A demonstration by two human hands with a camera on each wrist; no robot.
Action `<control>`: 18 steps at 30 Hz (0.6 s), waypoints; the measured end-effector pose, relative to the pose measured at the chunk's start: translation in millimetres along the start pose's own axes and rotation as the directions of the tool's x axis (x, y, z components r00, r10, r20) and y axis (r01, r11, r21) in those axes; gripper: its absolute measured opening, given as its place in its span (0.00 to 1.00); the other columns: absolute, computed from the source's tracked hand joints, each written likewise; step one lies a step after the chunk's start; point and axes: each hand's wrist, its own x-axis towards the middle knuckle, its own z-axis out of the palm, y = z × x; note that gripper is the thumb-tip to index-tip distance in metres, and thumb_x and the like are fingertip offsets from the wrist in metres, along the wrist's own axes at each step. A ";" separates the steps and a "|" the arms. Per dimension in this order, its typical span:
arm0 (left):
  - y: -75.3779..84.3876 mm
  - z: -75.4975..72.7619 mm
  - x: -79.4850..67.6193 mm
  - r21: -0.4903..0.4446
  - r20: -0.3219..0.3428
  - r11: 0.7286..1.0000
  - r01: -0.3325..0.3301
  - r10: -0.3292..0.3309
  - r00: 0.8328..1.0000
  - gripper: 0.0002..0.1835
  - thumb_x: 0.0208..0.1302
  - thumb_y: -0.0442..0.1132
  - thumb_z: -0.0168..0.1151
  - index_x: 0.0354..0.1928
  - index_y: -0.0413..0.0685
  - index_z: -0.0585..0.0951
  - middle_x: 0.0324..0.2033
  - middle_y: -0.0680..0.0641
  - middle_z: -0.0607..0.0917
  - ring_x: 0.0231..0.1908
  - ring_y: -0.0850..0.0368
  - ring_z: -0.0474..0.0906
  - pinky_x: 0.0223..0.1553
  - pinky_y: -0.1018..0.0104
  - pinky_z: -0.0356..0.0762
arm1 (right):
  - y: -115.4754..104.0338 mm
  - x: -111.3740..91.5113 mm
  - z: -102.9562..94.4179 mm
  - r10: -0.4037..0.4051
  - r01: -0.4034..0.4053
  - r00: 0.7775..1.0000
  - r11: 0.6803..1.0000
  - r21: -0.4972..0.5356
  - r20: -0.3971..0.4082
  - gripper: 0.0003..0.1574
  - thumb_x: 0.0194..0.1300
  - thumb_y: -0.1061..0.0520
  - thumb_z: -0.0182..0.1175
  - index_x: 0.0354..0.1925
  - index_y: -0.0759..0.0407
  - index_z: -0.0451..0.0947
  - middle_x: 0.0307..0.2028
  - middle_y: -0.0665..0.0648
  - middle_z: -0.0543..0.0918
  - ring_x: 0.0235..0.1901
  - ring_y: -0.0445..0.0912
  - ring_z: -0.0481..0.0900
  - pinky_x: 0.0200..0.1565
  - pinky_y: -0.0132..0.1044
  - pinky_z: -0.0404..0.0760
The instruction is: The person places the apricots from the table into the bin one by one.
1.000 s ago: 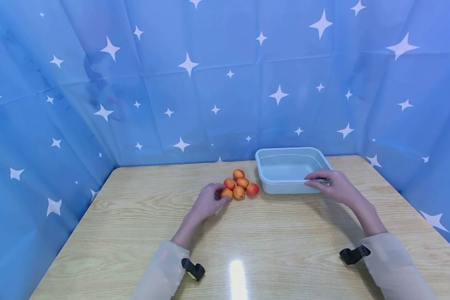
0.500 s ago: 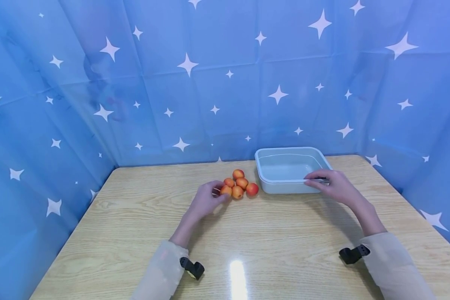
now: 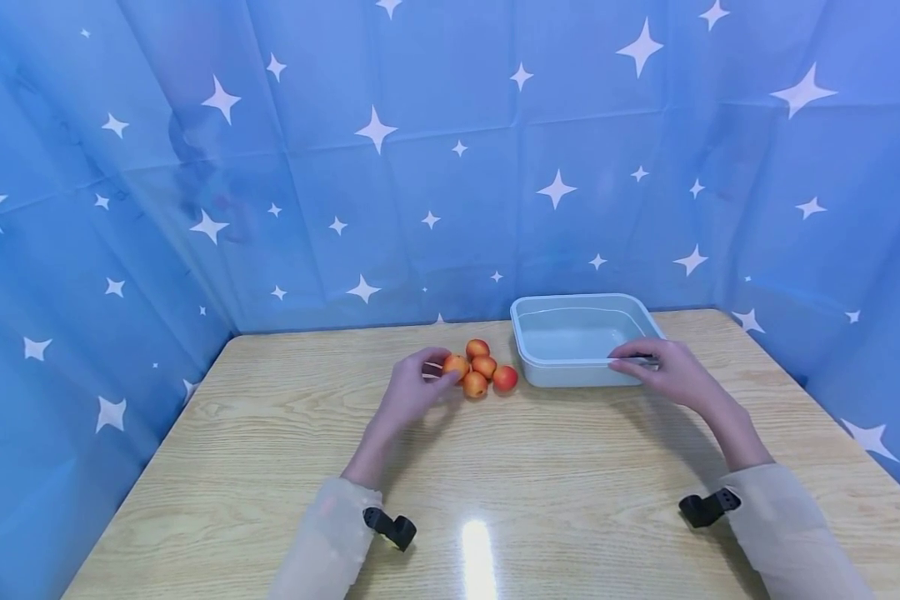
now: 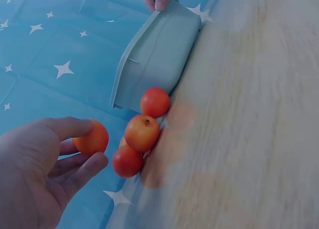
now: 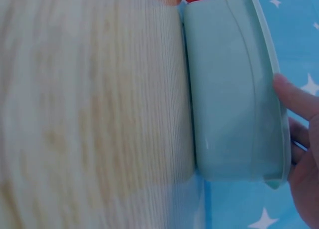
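Note:
My left hand (image 3: 407, 390) pinches a round orange-red fruit (image 4: 95, 140) between thumb and fingers. In the left wrist view this fruit is clear of the others and seems lifted off the table. Just right of the hand, several more orange-red fruits (image 3: 476, 384) sit in a tight cluster; one is partly hidden in the left wrist view. My right hand (image 3: 667, 368) grips the near right rim of a pale blue-green plastic basin (image 3: 570, 375), thumb outside and fingers over the edge. The basin stands upright on the table, and its visible inside holds nothing.
A light wood-grain table (image 3: 270, 467) lies under everything. Behind it and along both sides hangs a blue curtain (image 3: 435, 75) with white stars, close to the table's back edge. The rightmost fruit (image 3: 505, 378) is close to the basin's left side.
My left hand has taken the fruit at the cluster's near left and raised it slightly, up and away from the table. The right hand and basin have stayed put.

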 end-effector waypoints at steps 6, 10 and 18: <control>11.3 4.9 4.7 -0.045 -0.050 0.999 -0.009 0.006 0.999 0.19 0.67 0.43 0.69 0.56 0.42 0.81 0.46 0.47 0.85 0.46 0.54 0.82 0.48 0.63 0.83 | -0.2 -0.2 -0.2 0.002 -0.002 1.000 1.000 0.005 0.001 0.09 0.66 0.58 0.68 0.45 0.55 0.88 0.39 0.49 0.88 0.40 0.32 0.80 0.42 0.26 0.78; 19.6 9.2 7.2 -0.055 -0.075 0.998 -0.017 0.013 0.997 0.21 0.66 0.44 0.69 0.58 0.44 0.81 0.47 0.48 0.84 0.45 0.53 0.82 0.47 0.62 0.83 | 1.0 0.2 0.3 -0.012 0.012 1.000 1.000 0.004 -0.008 0.08 0.66 0.58 0.69 0.44 0.55 0.88 0.38 0.49 0.88 0.40 0.32 0.80 0.42 0.25 0.77; 30.6 17.4 12.1 -0.086 -0.095 0.995 -0.055 0.047 0.994 0.20 0.66 0.42 0.69 0.58 0.44 0.81 0.47 0.47 0.85 0.45 0.52 0.82 0.49 0.62 0.83 | 3.1 -0.6 1.0 -0.020 0.020 1.000 1.000 0.015 -0.015 0.08 0.65 0.59 0.69 0.43 0.55 0.88 0.38 0.49 0.88 0.39 0.32 0.81 0.41 0.23 0.76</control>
